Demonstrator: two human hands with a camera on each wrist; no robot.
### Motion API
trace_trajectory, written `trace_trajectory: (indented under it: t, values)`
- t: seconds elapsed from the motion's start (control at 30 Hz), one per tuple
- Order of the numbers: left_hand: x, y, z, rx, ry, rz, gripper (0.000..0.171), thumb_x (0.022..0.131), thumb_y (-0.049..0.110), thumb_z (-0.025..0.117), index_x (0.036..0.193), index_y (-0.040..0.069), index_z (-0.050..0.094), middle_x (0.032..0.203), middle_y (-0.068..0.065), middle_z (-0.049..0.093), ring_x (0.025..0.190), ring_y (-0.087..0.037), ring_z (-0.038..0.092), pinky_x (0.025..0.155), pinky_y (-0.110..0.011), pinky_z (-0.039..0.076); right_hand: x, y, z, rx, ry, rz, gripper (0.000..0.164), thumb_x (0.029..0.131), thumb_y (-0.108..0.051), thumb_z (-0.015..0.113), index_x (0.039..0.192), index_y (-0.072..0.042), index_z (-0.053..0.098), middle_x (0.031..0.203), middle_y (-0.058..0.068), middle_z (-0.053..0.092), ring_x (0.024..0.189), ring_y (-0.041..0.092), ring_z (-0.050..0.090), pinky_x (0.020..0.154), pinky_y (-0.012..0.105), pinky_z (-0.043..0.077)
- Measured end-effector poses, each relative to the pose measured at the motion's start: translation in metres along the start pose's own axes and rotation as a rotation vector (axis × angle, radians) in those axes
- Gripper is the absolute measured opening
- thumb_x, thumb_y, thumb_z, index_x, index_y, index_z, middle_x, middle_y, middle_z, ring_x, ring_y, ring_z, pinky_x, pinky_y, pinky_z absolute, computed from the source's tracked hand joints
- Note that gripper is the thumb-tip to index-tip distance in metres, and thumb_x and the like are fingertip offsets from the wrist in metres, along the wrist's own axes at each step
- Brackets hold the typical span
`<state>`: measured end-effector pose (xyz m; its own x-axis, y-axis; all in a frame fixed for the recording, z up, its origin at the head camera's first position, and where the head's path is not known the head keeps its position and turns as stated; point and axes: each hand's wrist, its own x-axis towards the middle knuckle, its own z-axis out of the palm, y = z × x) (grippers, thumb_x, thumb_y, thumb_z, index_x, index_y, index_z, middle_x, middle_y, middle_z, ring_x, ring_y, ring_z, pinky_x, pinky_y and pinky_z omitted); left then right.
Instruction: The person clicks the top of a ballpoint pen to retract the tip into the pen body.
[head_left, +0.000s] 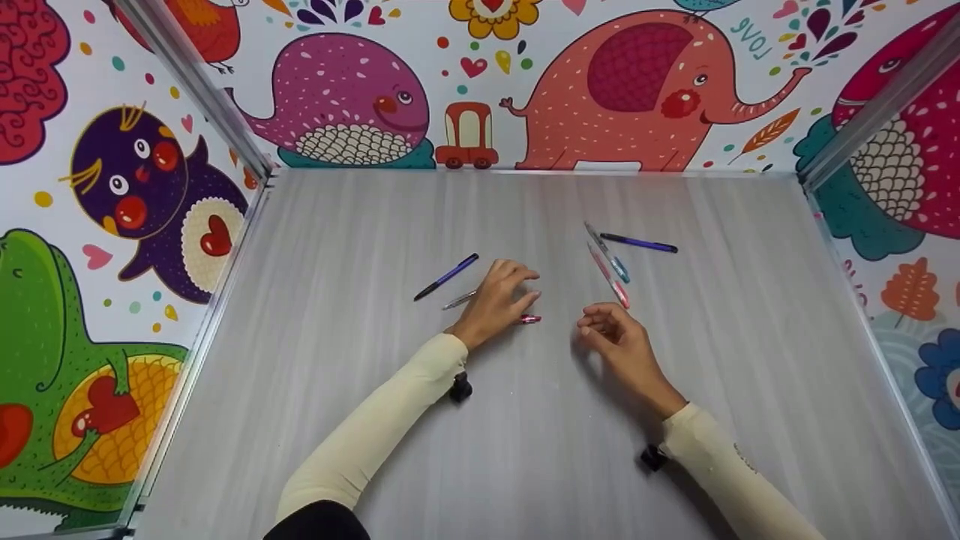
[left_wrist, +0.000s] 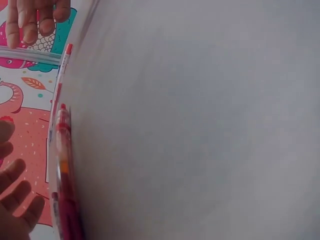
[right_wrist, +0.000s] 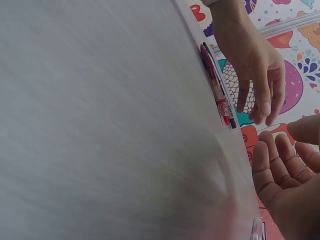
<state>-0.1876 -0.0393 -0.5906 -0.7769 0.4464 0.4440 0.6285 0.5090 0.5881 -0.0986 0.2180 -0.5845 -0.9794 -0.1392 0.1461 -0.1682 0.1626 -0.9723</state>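
My left hand (head_left: 495,300) hovers over the left group of pens, its fingers spread and slightly bent around nothing. Beneath it a red pen (head_left: 530,319) pokes out on the thumb side and a grey pen (head_left: 460,299) at the wrist side; the hand hides their middles. A blue pen (head_left: 446,277) lies slanted just left of the fingers. My right hand (head_left: 619,349) is loosely curled above the table, holding nothing. Just beyond its fingertips lies a pink-red pen (head_left: 609,277), beside a clear pen with a teal end (head_left: 617,265). Another blue pen (head_left: 639,242) lies behind them.
The grey table (head_left: 480,450) has metal edging and posts (head_left: 206,90) at its back corners. Panels printed with cartoon animals, such as a coral elephant (head_left: 562,97), stand along the back and sides. A black wrist camera (head_left: 460,388) sits under the left sleeve, another (head_left: 652,457) under the right.
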Motion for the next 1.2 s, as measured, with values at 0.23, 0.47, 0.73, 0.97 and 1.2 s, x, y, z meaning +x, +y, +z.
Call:
trace_trajectory:
  t: [0.23, 0.47, 0.73, 0.97, 1.2]
  values:
    - [0.012, 0.002, 0.008, 0.01, -0.055, 0.03, 0.027, 0.103, 0.013, 0.08, 0.125, -0.001, 0.076, 0.123, -0.013, 0.073, 0.119, -0.032, 0.062, 0.104, -0.044, 0.053, -0.002, 0.0, -0.002, -0.002, -0.004, -0.006, 0.029, 0.101, 0.009, 0.072, 0.128, 0.014, 0.064, 0.114, 0.026, 0.075, 0.1, 0.027, 0.073, 0.083, 0.022, 0.059]
    - [0.028, 0.003, 0.016, 0.041, -0.123, 0.034, 0.03, 0.106, 0.018, 0.077, 0.13, 0.001, 0.075, 0.129, -0.011, 0.072, 0.124, -0.031, 0.061, 0.109, -0.042, 0.052, -0.002, 0.001, -0.006, 0.004, -0.004, 0.002, 0.028, 0.102, 0.01, 0.07, 0.13, 0.014, 0.064, 0.115, 0.027, 0.074, 0.101, 0.04, 0.071, 0.08, 0.024, 0.06]
    - [0.042, 0.007, 0.029, 0.094, -0.156, 0.082, 0.03, 0.107, 0.022, 0.076, 0.132, 0.004, 0.075, 0.131, -0.011, 0.072, 0.125, -0.029, 0.061, 0.11, -0.042, 0.051, -0.003, 0.001, -0.003, 0.012, 0.012, 0.03, 0.028, 0.102, 0.01, 0.071, 0.129, 0.013, 0.065, 0.114, 0.025, 0.074, 0.098, 0.029, 0.072, 0.079, 0.025, 0.06]
    - [0.049, 0.012, 0.038, 0.097, -0.174, 0.089, 0.031, 0.107, 0.023, 0.076, 0.133, 0.005, 0.074, 0.133, -0.011, 0.071, 0.127, -0.028, 0.061, 0.11, -0.04, 0.051, -0.002, 0.004, -0.002, 0.001, 0.016, 0.005, 0.028, 0.102, 0.009, 0.071, 0.128, 0.015, 0.064, 0.113, 0.023, 0.075, 0.099, 0.018, 0.072, 0.081, 0.022, 0.058]
    - [0.059, 0.015, 0.051, 0.177, -0.2, 0.089, 0.031, 0.108, 0.024, 0.075, 0.136, 0.009, 0.074, 0.137, -0.008, 0.07, 0.131, -0.025, 0.059, 0.113, -0.037, 0.049, -0.004, 0.005, -0.001, 0.009, 0.011, 0.011, 0.027, 0.103, 0.009, 0.07, 0.128, 0.014, 0.064, 0.113, 0.023, 0.075, 0.1, 0.021, 0.072, 0.083, 0.023, 0.058]
